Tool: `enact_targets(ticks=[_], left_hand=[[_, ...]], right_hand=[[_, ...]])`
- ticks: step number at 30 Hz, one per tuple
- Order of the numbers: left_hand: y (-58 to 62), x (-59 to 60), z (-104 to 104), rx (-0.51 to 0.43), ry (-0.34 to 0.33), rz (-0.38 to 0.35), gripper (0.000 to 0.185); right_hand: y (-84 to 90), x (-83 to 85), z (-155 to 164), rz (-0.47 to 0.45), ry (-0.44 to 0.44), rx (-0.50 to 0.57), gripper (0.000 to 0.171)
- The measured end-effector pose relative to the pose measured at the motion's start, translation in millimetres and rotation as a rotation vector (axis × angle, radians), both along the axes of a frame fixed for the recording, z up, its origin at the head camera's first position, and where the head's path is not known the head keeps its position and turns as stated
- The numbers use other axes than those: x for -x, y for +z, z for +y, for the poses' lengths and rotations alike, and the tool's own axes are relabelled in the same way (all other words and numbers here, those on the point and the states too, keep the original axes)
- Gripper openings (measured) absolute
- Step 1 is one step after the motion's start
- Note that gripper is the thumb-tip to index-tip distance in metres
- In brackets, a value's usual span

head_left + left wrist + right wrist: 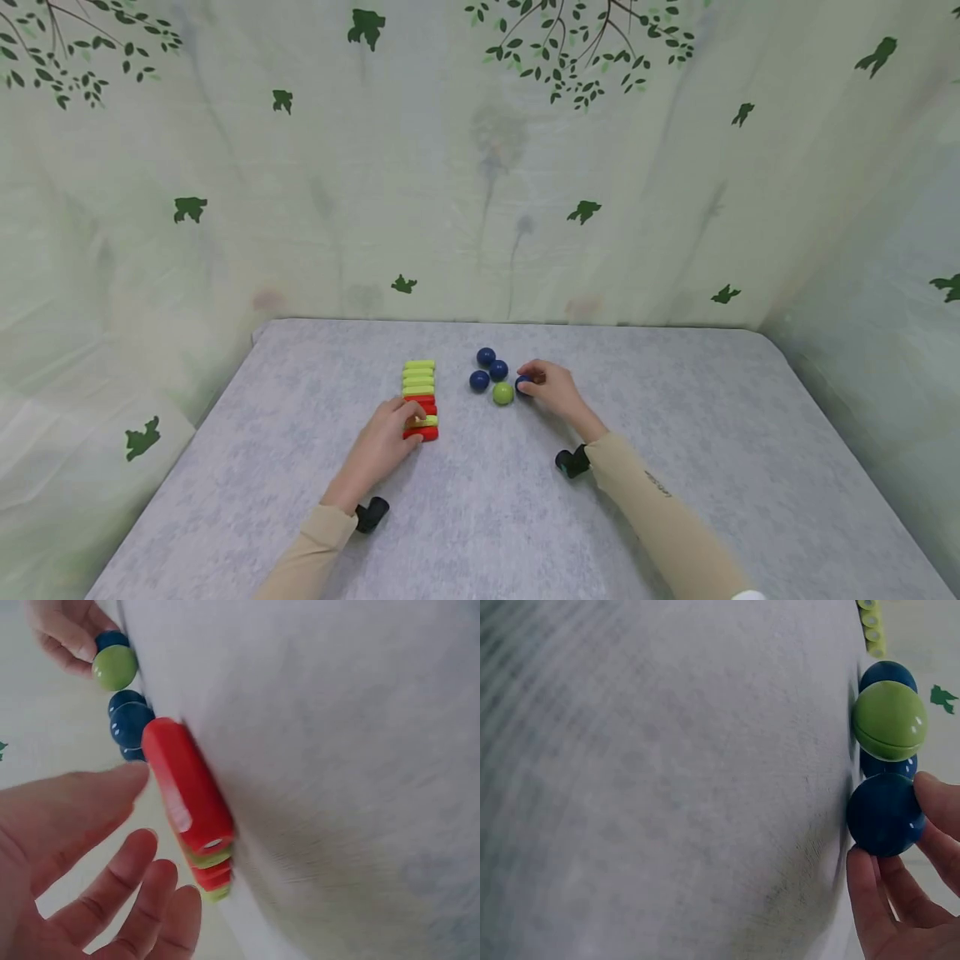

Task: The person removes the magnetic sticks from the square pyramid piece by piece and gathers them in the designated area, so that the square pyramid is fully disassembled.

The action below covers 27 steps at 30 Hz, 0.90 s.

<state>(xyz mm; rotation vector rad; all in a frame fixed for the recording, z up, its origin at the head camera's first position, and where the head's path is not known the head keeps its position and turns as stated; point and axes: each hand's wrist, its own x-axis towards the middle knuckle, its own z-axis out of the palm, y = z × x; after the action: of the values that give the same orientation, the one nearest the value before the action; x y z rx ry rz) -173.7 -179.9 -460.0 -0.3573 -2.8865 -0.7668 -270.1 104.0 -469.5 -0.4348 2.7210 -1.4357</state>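
A column of short rods, yellow-green rods point(418, 381) at the far end and red mixed with yellow-green nearer, lies left of centre on the table. Over its near end is my left hand point(384, 437), thumb and fingers spread loosely beside the nearest red rod point(187, 787), not gripping it. My right hand point(551, 388) pinches a dark blue ball point(886, 815) between thumb and fingers, low over the table. Just left of that ball sits a green ball point(503, 393). Three more blue balls point(479, 382) cluster behind and left of the green one.
The grey table point(480, 517) reaches back to a pale fabric wall point(450, 250) printed with leaves and birds. Similar fabric hangs on both sides. Each wrist wears a small black camera point(371, 515).
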Motion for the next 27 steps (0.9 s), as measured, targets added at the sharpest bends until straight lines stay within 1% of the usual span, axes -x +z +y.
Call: enact_targets(ticks=[2, 5, 8, 11, 13, 17, 20, 22, 27], left_hand=[[3.5, 0.9, 1.7, -0.025, -0.012, 0.033, 0.022], [9.1, 2.3, 6.5, -0.063, -0.022, 0.085, 0.026], [13.3, 4.5, 13.8, -0.079, -0.028, 0.113, 0.039], [15.7, 7.5, 23.3, -0.05, -0.037, 0.103, 0.057], [16.4, 9.1, 30.0, -0.006, -0.034, 0.086, 0.068], [17.4, 11.5, 43.6, 0.069, 0.002, 0.046, 0.085], [16.6, 14.1, 52.9, 0.129, 0.044, 0.027, 0.09], [15.5, 16.1, 58.0, 0.157, 0.063, 0.014, 0.092], [10.4, 21.6, 65.9, 0.198, 0.096, 0.011, 0.092]], right_hand=[[-0.4, -1.6, 2.7, -0.001, -0.01, 0.001, 0.027], [1.5, -7.0, 10.0, -0.001, -0.024, 0.006, 0.034], [5.2, -13.9, 20.2, 0.05, -0.03, -0.01, 0.041], [8.5, -21.3, 32.1, 0.126, -0.035, -0.067, 0.05], [10.3, -26.5, 39.6, 0.162, -0.043, -0.115, 0.057], [12.2, -37.2, 52.1, 0.216, -0.072, -0.268, 0.07], [12.3, -44.1, 58.4, 0.254, -0.107, -0.393, 0.075], [12.1, -47.7, 61.4, 0.267, -0.13, -0.458, 0.077], [12.8, -54.1, 66.3, 0.281, -0.157, -0.534, 0.078]])
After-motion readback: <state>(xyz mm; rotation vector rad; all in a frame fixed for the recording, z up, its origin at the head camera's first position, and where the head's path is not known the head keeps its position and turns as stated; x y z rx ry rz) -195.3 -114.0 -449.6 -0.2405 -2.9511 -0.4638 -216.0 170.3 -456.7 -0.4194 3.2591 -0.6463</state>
